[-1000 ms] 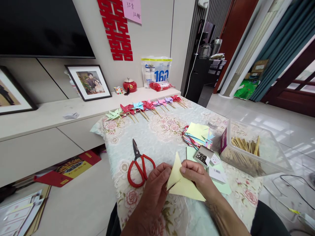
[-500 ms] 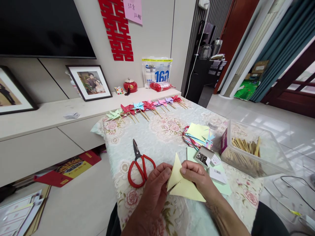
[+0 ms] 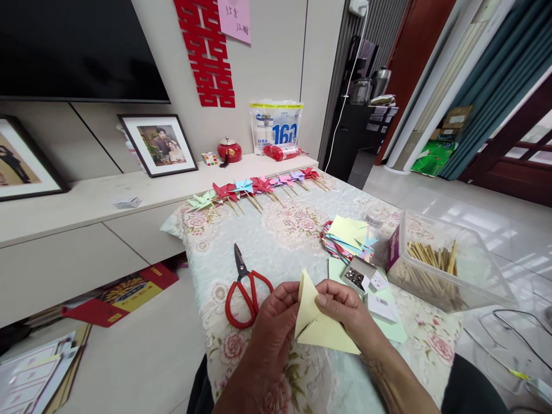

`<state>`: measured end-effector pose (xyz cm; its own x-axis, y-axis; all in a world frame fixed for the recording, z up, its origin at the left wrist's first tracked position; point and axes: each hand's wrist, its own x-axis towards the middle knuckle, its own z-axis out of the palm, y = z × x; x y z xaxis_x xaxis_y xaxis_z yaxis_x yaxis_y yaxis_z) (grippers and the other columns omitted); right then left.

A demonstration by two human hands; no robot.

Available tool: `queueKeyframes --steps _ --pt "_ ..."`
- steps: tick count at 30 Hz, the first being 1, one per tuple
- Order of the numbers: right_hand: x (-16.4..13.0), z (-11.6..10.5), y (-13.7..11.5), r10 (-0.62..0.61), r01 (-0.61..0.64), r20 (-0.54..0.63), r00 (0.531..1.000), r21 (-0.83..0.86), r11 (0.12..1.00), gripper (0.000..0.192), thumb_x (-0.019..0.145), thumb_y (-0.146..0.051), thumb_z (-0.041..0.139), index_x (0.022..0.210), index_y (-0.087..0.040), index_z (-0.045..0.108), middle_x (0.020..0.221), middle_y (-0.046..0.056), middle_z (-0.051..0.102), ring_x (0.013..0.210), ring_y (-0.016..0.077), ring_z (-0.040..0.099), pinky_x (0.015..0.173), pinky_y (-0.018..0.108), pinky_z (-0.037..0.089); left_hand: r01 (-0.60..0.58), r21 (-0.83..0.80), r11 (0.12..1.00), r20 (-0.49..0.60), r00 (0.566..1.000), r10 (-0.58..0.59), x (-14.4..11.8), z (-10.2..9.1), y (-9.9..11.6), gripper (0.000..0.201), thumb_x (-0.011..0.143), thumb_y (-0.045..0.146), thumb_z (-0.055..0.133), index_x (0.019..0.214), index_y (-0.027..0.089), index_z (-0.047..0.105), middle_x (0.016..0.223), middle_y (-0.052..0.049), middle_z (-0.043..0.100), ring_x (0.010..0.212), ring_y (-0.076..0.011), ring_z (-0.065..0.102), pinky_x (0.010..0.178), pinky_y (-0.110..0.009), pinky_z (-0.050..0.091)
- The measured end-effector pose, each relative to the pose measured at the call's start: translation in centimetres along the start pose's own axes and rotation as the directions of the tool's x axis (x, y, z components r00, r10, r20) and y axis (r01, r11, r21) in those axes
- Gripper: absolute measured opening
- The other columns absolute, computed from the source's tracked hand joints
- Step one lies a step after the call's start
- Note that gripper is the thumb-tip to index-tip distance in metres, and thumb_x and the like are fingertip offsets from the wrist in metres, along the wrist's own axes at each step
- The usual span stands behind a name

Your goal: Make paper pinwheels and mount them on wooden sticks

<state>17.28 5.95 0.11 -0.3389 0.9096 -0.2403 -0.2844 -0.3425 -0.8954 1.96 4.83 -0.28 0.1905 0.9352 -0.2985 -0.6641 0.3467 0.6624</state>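
Both hands pinch yellow paper (image 3: pixel 321 330) over desk (image 3: pixel 280 241): left hand (image 3: pixel 273 325) fingers grasp its left flap, right hand (image 3: pixel 345 310) fingers the middle. Red scissors (image 3: pixel 245 287) just left.

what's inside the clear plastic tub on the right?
The clear plastic tub holds a pile of wooden sticks lying loose against its near-left side. A purple box stands against its outside wall. Through the hazy walls, nothing more can be made out.

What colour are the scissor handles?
Red; the scissors show clearly in the head view, lying on the flowered tablecloth.
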Motion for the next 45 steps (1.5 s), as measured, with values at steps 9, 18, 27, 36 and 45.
queueKeyframes --steps 9,18,27,36,45 --pt "0.3 -0.2 0.5 -0.079 0.078 -0.014 0.997 -0.045 0.996 0.037 0.076 -0.043 0.081 0.104 -0.020 0.073 0.090 0.005 0.073 0.078 0.0173 0.064 0.070 0.027 0.047 -0.007 -0.051 0.999 -0.085 0.996 0.003 0.1 -0.9 0.1 0.054 0.060 0.017 0.085 0.113 0.014 0.071 0.078 -0.005 0.075 0.068 -0.0201 0.070 0.067 -0.029 0.052" --pt "0.2 -0.1 0.4 -0.067 0.065 -0.035 0.997 -0.056 0.996 0.042 0.074 -0.038 0.083 0.112 -0.024 0.074 0.090 0.002 0.072 0.074 0.0161 0.062 0.071 0.028 0.047 -0.048 -0.034 0.998 -0.083 0.996 0.045 0.4 -1.4 0.0 0.025 0.062 0.016 0.079 0.085 0.019 0.071 0.068 -0.002 0.071 0.059 -0.0171 0.062 0.058 -0.027 0.047" --pt "0.1 0.1 0.2 -0.013 0.013 -0.030 0.999 0.020 1.000 0.042 0.071 -0.044 0.085 0.104 -0.021 0.075 0.091 0.006 0.077 0.079 0.0198 0.069 0.076 0.032 0.050 -0.095 0.140 0.986 0.031 0.995 0.092 -1.0 0.1 0.7 0.020 0.064 0.021 0.079 0.083 0.022 0.071 0.080 -0.003 0.071 0.081 -0.0233 0.066 0.067 -0.030 0.050" --pt "0.1 -0.5 0.4 -0.136 0.130 -0.063 0.989 -0.085 0.988 0.043 0.080 -0.051 0.076 0.114 -0.025 0.074 0.101 0.006 0.073 0.086 0.0197 0.065 0.074 0.029 0.049 -0.111 0.032 0.993 -0.105 0.988 0.114 -0.1 -0.3 0.2 0.029 0.066 0.029 0.084 0.090 0.018 0.073 0.084 -0.006 0.075 0.083 -0.0265 0.070 0.074 -0.035 0.054" --pt "0.4 0.0 0.5 -0.149 0.145 -0.035 0.988 -0.096 0.985 0.046 0.074 -0.037 0.083 0.114 -0.022 0.069 0.107 0.007 0.076 0.094 0.0232 0.070 0.083 0.035 0.054 -0.100 0.134 0.986 -0.185 0.975 0.124 0.2 -0.8 -0.5 0.039 0.063 0.027 0.085 0.097 0.013 0.073 0.081 -0.008 0.077 0.070 -0.0248 0.072 0.067 -0.033 0.055"
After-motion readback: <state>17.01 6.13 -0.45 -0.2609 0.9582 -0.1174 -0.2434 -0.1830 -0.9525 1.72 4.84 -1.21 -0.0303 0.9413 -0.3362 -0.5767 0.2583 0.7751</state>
